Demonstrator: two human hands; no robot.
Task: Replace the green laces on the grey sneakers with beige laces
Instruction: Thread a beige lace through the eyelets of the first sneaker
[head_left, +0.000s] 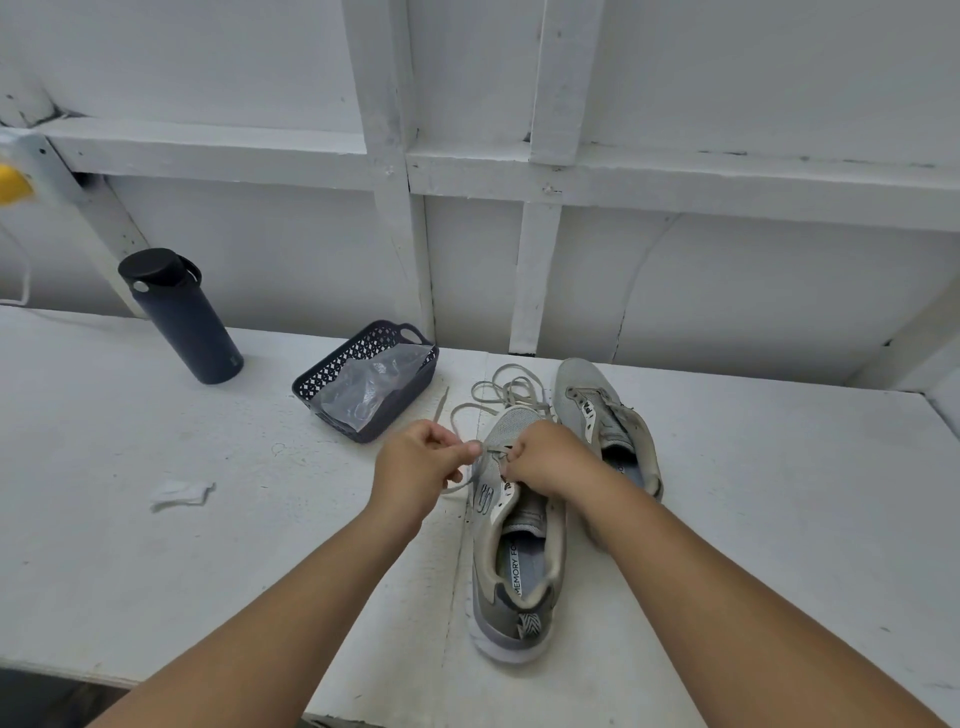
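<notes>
Two grey sneakers lie on the white table, toes pointing away from me. The near sneaker (511, 561) has a beige lace (506, 387) running from its front eyelets, with loose loops piled beyond the toe. My left hand (421, 462) pinches a strand of that lace just left of the shoe. My right hand (545, 457) grips the lace at the eyelets over the tongue. The far sneaker (605, 415) lies to the right with no lace visible in it. No green lace is in sight.
A dark perforated basket (332, 376) holding a crumpled clear plastic bag (371, 387) stands left of the shoes. A dark water bottle (182, 317) stands further left at the back. A scrap of white paper (179, 493) lies on the table (156, 571).
</notes>
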